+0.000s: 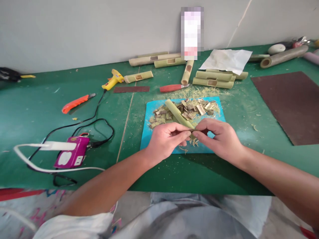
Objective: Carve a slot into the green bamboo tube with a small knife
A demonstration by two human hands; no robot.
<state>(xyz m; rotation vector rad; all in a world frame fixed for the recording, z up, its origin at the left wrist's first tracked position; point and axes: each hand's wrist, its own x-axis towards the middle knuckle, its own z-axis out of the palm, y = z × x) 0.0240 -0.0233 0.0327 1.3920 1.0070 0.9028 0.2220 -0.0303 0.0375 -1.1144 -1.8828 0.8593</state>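
Note:
My left hand [168, 137] and my right hand [218, 134] meet over the front of a blue mat [147, 132]. Between thumbs and fingertips, both pinch a small brownish bamboo piece [193, 130], mostly covered by the fingers. Just behind it, a green bamboo tube [178, 114] slants across the mat, its near end partly hidden by my hands. Cut bamboo chips [189, 108] and pale shavings are heaped around the tube. Beyond the mat lies a carving knife with a red handle [170, 88].
Notched bamboo tubes [213, 83] lie at the back, near white paper [226, 59]. At left are a yellow glue gun [113, 79], an orange cutter [76, 103] and a purple power adapter [72, 152] with trailing cords. A dark brown sheet [289, 106] lies at right.

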